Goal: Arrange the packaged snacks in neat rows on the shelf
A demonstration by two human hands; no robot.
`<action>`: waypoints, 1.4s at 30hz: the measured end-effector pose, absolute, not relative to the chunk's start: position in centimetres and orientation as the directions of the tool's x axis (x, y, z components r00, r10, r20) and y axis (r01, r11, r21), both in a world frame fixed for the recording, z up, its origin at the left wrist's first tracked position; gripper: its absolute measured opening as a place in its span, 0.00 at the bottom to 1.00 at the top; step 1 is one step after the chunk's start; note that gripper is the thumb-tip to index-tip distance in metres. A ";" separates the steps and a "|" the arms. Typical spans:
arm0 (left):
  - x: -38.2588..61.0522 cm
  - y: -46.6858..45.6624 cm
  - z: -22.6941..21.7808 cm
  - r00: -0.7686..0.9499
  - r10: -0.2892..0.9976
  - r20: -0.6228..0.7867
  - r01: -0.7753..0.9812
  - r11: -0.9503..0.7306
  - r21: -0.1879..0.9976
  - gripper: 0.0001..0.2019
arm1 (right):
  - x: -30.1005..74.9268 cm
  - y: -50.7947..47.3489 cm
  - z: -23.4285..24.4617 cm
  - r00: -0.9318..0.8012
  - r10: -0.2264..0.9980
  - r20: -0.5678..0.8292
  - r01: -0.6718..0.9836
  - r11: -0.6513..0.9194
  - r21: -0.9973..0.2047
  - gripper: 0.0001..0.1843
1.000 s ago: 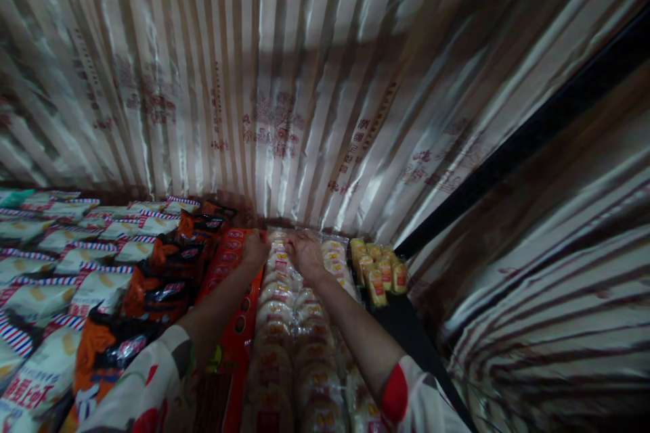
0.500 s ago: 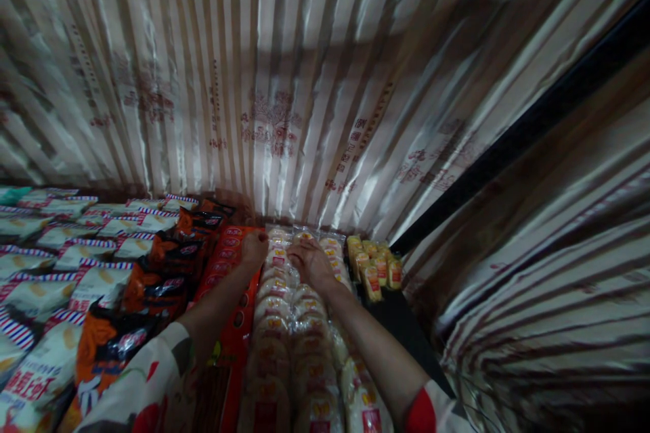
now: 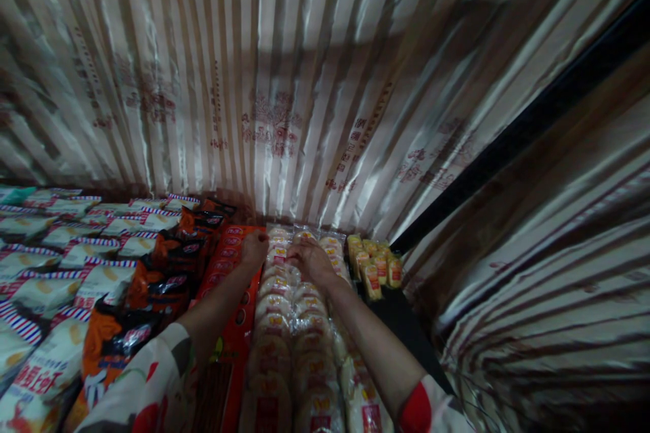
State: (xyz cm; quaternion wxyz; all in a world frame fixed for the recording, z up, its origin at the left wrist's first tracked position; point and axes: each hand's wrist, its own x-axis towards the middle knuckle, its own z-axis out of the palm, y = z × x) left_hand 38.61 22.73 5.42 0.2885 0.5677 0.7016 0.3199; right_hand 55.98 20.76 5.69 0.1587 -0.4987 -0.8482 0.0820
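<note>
Rows of clear-wrapped round cakes with red and yellow labels run away from me on a shelf. My left hand rests at the far end of the left row, fingers curled onto the top packet beside a red-orange box. My right hand lies palm down on the far packets of the neighbouring row, fingers bent over them. Both forearms stretch over the cakes. What either hand grips is hidden by the fingers.
A striped satin curtain hangs right behind the shelf. Small yellow packets stand right of the cakes. Orange-and-black bags and white bags with red-blue striped edges fill the left. A dark frame bar slants at the right.
My right hand slid slightly toward me and to the right along the cake row; my left hand stayed at the far end. The view shifted a little.
</note>
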 end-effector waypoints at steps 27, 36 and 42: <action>38.9 19.6 5.6 -0.071 0.995 -0.073 0.779 0.101 0.619 0.08 | 55.3 20.5 5.0 -0.383 0.861 0.336 0.855 0.468 -0.224 0.10; 38.2 19.7 6.4 0.071 0.992 -0.106 0.752 0.016 0.659 0.08 | 55.1 20.3 5.2 -0.358 0.877 0.319 0.865 0.441 -0.241 0.09; 38.1 19.6 6.5 0.125 0.988 -0.094 0.723 -0.025 0.690 0.08 | 55.1 20.3 5.2 -0.343 0.874 0.345 0.837 0.451 -0.310 0.09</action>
